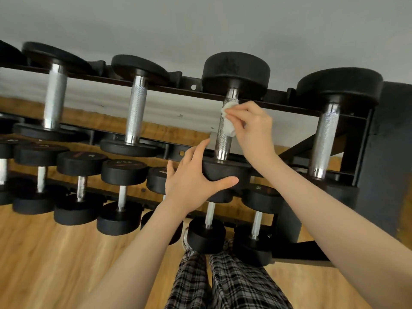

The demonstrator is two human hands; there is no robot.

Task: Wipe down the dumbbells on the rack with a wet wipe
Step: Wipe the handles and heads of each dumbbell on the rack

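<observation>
Centre frame, the right hand (254, 126) pinches a wipe (228, 121) against a dumbbell (225, 139) handle; the left hand (194, 179) grasps its near head.

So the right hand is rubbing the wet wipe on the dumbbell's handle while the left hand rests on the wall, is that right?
Not quite. In the head view the left hand grips the near end of the dumbbell, not the wall. The rest holds: the right hand presses the wet wipe against the handle.
</observation>
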